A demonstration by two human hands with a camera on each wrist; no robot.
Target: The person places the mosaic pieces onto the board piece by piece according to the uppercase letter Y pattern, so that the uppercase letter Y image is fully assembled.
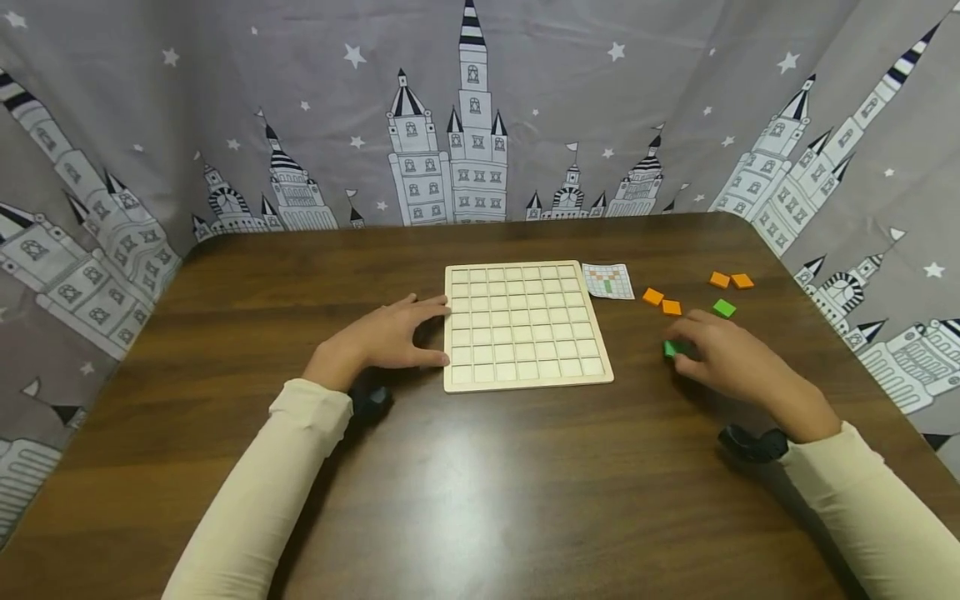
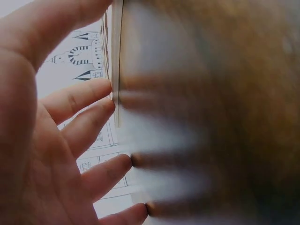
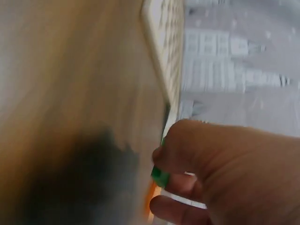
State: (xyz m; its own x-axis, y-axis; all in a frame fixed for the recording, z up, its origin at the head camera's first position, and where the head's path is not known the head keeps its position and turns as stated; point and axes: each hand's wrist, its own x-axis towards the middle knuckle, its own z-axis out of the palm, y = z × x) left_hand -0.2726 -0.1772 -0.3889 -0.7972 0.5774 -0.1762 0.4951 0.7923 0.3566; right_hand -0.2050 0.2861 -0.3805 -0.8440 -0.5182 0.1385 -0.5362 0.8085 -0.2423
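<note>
A pale wooden board (image 1: 525, 387) with a grid of square cells lies flat on the table. At its left edge rests my left hand (image 1: 386, 333), thumb and fingers spread and touching the rim; the left wrist view shows those fingers nearly straight. To the right of the board, my right hand (image 1: 723, 354) pinches a small green tile (image 1: 669, 350) between thumb and fingers, low over the table. Part of that green tile (image 3: 160, 177) shows below the thumb in the right wrist view. A second green tile (image 1: 723, 308) lies just beyond the right hand.
Several orange tiles lie to the right of the board, a near pair (image 1: 671, 308) and a farther pair (image 1: 742, 282). A small printed card (image 1: 609, 282) with a coloured grid sits by the board's upper right corner. Behind the brown table (image 1: 450, 500) hangs a grey castle-patterned curtain (image 1: 315, 100).
</note>
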